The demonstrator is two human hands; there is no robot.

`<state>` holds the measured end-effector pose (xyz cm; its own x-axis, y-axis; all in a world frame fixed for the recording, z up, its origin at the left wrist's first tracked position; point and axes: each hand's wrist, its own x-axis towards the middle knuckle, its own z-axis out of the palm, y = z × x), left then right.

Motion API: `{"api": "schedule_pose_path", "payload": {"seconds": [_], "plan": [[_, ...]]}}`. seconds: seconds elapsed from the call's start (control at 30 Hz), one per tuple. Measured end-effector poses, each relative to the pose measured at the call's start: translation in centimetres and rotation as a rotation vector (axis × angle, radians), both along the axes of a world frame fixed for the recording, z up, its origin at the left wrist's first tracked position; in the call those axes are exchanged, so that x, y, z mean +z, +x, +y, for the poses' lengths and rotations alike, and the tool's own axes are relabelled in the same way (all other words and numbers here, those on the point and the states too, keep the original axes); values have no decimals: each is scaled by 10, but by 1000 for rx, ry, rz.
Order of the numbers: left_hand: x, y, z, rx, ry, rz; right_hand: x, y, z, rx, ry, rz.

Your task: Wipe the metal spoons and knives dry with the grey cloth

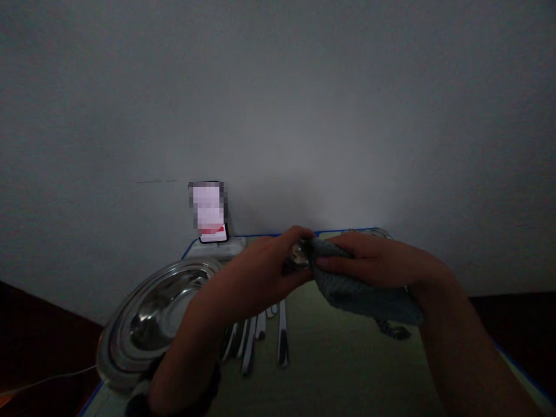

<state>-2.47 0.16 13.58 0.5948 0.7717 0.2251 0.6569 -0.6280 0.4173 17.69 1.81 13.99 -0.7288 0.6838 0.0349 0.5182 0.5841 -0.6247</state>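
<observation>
Above the table's middle, my left hand (278,258) is closed around a small, shiny, rounded metal piece (299,255). Only part of this piece shows between my fingers, so its kind is unclear. My right hand (369,258) grips a grey-blue cloth (365,295), thumb on top, and the cloth meets the metal piece at its right side. The cloth's lower end hangs loose below my right wrist. Beneath my left forearm lies a row of metal cutlery (248,347), with the handles showing; one handle (283,341) lies apart on the right.
Stacked steel bowls (108,353) stand on the left of the green-topped table (347,370). Behind them a lit phone (212,211) leans against the grey wall (278,116). Something thin and clear (380,232) lies at the back right edge. A white cable (61,375) runs at lower left.
</observation>
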Motion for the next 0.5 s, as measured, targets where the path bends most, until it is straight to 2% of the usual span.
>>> {"api": "schedule_pose_path", "payload": {"seconds": [0.5], "plan": [[11, -10, -4, -3, -2, -48, 0, -8, 1, 33, 24, 64]]}}
